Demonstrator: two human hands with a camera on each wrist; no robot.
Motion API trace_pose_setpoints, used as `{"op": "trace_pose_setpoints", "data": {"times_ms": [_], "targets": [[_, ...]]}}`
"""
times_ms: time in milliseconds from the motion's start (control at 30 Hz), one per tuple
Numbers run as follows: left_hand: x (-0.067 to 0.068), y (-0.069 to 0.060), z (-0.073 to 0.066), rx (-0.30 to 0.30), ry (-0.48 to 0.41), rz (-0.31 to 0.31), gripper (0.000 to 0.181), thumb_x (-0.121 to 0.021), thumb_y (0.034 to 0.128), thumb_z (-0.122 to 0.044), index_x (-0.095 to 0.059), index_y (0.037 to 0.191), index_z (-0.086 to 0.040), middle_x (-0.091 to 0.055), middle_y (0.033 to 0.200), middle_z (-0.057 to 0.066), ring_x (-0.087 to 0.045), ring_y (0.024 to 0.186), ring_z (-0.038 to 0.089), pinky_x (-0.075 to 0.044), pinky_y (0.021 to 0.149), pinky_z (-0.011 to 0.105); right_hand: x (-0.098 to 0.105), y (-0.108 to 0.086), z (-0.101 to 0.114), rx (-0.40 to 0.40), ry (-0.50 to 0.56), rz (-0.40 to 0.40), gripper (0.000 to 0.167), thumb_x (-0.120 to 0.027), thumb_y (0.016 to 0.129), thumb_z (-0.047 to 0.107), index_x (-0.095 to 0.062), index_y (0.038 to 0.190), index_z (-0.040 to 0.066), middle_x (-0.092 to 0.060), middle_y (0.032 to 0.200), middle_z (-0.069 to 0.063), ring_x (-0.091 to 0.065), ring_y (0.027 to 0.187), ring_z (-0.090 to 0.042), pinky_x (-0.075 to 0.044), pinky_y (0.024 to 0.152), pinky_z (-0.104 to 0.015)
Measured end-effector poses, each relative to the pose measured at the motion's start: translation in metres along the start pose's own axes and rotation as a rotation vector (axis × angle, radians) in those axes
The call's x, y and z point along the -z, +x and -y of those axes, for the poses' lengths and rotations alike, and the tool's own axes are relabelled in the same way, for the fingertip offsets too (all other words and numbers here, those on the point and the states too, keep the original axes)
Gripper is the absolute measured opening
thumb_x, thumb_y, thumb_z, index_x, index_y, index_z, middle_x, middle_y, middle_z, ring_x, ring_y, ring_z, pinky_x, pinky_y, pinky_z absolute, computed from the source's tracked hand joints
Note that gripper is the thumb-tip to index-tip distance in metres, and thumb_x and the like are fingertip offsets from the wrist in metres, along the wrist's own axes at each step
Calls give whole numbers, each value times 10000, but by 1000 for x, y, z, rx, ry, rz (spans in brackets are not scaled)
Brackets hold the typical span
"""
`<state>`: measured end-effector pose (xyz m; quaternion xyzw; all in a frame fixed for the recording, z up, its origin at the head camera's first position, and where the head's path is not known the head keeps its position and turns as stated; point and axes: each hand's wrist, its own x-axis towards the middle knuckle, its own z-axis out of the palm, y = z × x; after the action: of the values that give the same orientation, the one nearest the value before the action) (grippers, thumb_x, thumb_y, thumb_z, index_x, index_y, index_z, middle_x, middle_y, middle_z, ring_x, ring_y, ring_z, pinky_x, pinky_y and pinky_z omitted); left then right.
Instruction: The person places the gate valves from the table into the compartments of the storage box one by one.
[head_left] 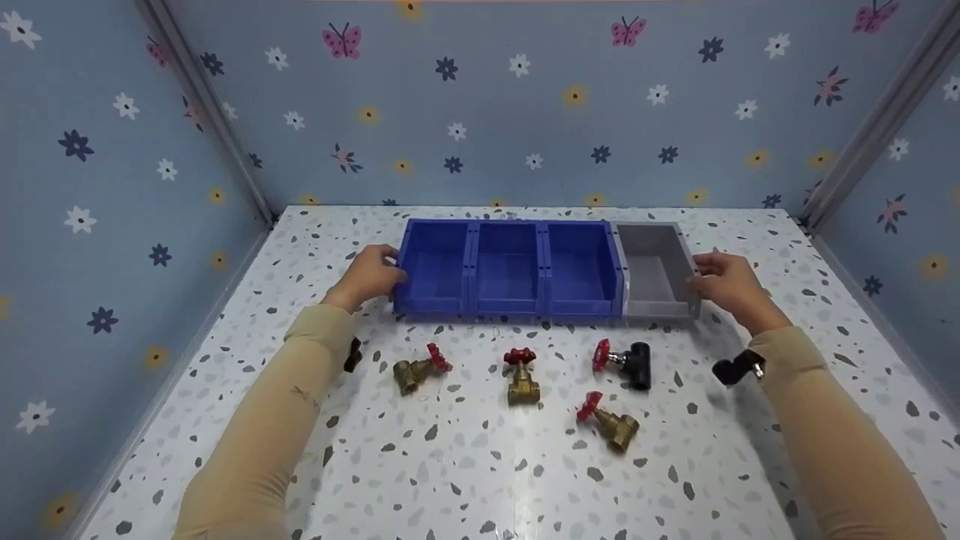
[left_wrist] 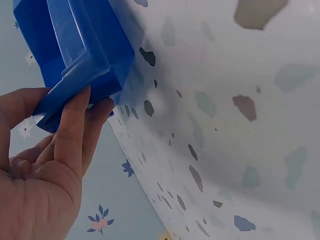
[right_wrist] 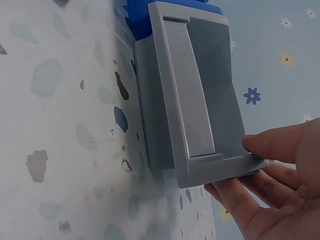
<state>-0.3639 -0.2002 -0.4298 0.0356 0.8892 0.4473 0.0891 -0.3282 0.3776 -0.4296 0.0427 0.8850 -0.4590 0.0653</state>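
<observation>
Near the back edge of the desk [head_left: 465, 457], the left grip [head_left: 369, 279] pinches the end blue bin [head_left: 431, 307], the right grip [head_left: 730, 286] the grey bin [head_left: 656, 308]; walls hide some fingertips. By the left sleeve [head_left: 266, 412], a black piece [head_left: 352, 355] is too covered to identify.

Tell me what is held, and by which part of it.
The row of bins, at its outer side walls: left grip on the leftmost blue bin, right grip on the gray bin.

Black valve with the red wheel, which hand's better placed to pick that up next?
Probably the right hand: gripping the gray bin, it is nearer the black valve than the left hand, which holds the leftmost blue bin.
</observation>
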Motion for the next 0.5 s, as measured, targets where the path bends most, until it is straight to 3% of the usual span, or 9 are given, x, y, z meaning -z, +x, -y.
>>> {"op": "trace_pose_setpoints", "data": {"times_ms": [100, 200, 333, 500], "targets": [[3, -5, 1, 7, -11, 5, 550, -585, 947, -53, -556, 1469, 117, -692, 1229, 271, -731, 1021, 314, -655, 936, 443, -3, -3, 2, 28, -13, 2, 592, -601, 1067, 92, -431, 1603, -94, -542, 1545, -329, -603, 1317, -334, -570, 823, -123], [5, -7, 3, 10, -8, 2, 547, -580, 948, -57, -561, 1463, 125, -692, 1271, 301, -741, 1079, 354, -664, 910, 402, -5, -6, 3, 57, -7, 11, 591, -606, 1065, 89, -433, 1592, -113, -544, 1528, -348, -633, 1182, -180, -571, 816, -118], [6, -11, 6, 12, 18, -8, 528, -578, 961, -70, -564, 1450, 129, -694, 1241, 288, -740, 1015, 308, -661, 847, 357, -7, -7, 3, 83, 5, 16, 581, -611, 1060, 72, -443, 1577, -132, -553, 1507, -362, -600, 1008, 14, -581, 823, -125], [11, -14, 9, 32, 40, -2, 534, -588, 959, -89, -564, 1454, 109, -709, 1220, 259, -723, 933, 228, -630, 786, 340, -10, -7, 2, 92, 5, 19, 583, -625, 1050, 72, -456, 1570, -131, -561, 1505, -361, -602, 996, 28, -584, 834, -123]]}}
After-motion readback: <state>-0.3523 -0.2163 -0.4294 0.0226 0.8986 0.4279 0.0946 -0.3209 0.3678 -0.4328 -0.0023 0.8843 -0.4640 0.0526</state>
